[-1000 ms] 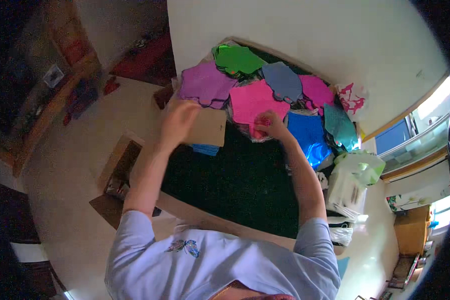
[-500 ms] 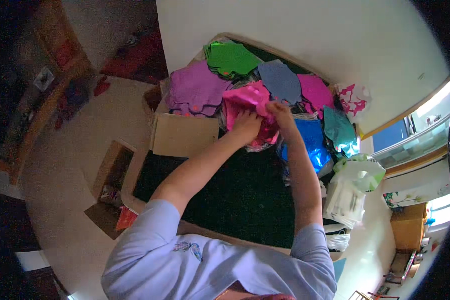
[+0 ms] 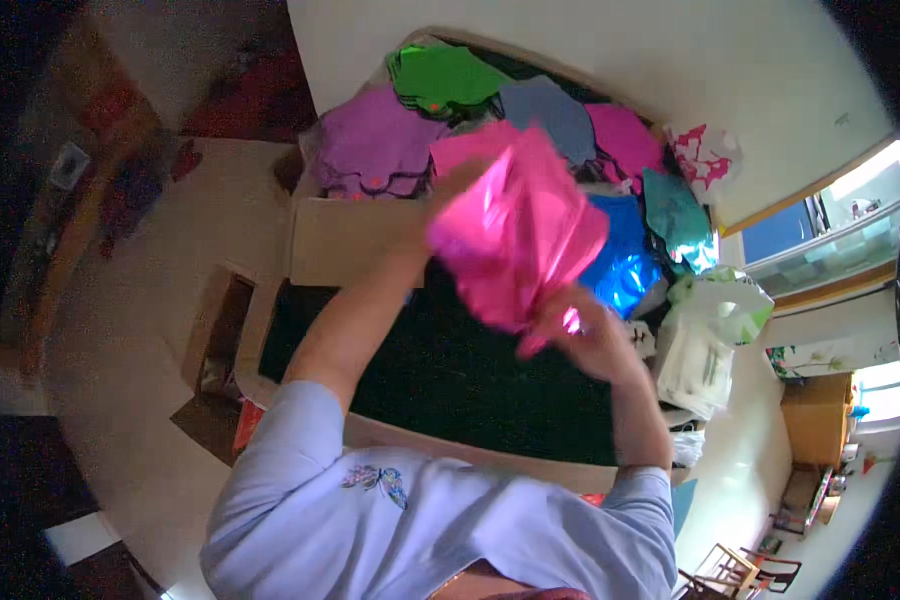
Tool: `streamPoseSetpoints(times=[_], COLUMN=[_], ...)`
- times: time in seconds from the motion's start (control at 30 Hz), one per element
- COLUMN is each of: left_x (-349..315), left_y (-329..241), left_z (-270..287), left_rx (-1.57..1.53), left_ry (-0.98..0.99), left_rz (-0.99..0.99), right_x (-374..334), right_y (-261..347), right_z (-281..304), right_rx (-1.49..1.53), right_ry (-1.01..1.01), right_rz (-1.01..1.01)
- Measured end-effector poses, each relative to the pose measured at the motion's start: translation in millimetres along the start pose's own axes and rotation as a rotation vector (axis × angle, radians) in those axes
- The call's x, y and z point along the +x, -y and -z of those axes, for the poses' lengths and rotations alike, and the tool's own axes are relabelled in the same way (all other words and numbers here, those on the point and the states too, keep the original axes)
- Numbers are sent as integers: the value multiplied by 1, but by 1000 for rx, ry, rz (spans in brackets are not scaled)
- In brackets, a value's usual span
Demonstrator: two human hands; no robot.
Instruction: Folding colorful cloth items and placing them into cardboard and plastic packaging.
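A shiny pink foil piece (image 3: 520, 230), crumpled and blurred by motion, is held up over the dark green table top (image 3: 470, 370). My right hand (image 3: 590, 332) is closed on its lower right edge. At its upper left edge is my left hand (image 3: 457, 188), smeared by motion, its fingers partly hidden by the foil. Behind the foil lies flat pink material (image 3: 460, 150). A stack of blue foil (image 3: 620, 255) sits just right of the held piece, and a brown cardboard piece (image 3: 355, 240) lies to its left.
Stacks of purple (image 3: 380, 140), green (image 3: 445, 75), grey-blue (image 3: 545, 115), magenta (image 3: 625, 140) and teal (image 3: 678, 215) sheets line the far side. White plastic bags (image 3: 695, 365) sit at the right edge. An open cardboard box (image 3: 220, 340) stands on the floor at left.
The pink foil has come up off its stack and toward me, spreading out. My right hand has moved down and nearer with its edge; my left hand has shifted left and up.
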State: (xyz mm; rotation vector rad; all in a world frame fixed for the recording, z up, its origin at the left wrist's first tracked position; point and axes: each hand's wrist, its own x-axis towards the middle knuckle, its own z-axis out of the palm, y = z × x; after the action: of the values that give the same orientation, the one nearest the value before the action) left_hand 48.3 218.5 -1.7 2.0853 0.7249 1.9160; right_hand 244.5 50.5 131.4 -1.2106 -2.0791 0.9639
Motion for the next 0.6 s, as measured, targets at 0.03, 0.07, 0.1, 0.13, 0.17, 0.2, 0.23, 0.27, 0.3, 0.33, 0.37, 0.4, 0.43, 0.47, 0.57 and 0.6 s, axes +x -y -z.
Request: streamPoseSetpoints(times=[0.03,0.07,0.1,0.13,0.17,0.2,0.23,0.27,0.3,0.33,0.37,0.4,0.43,0.47,0.57,0.6], left_x=[17,54,63,41,16,-11,-37,-61,-84,-95,-96,-96,-96,-94,-86,-82], left_y=[-18,-49,-93,-109,-119,-130,-139,-143,-144,-143,-143,-142,-142,-141,-137,-136], left_z=[12,23,36,40,43,43,45,48,50,51,50,48,49,45,45,49], left_rx=[161,310,295,243,202,250,308,316,276,235,233,201,174,175,140,96], left_ry=[118,242,351,466,580,730,880,882,975,1067,1067,1145,1222,1216,1378,1214], left_rz=[192,377,459,367,279,167,56,61,79,96,97,31,-32,-35,-49,-72], right_x=[-12,-27,-41,-52,-57,-60,-61,-60,-56,-50,-40,-26,-18,-13,-12,-14], right_y=[-14,-29,-40,-45,-48,-46,-42,-37,-38,-42,-45,-45,-51,-64,-86,-89], right_z=[-21,-40,-58,-75,-91,-95,-98,-100,-93,-87,-82,-76,-78,-81,-89,-89], right_rx=[6,4,-8,-18,-34,-30,-61,-96,12,-65,-141,-213,-211,-340,-614,-759], right_ry=[46,84,121,166,178,178,193,207,223,78,-68,-132,-127,-128,-94,-63], right_rz=[45,81,51,37,14,10,0,-11,-198,-142,-88,-98,-92,2,84,60])
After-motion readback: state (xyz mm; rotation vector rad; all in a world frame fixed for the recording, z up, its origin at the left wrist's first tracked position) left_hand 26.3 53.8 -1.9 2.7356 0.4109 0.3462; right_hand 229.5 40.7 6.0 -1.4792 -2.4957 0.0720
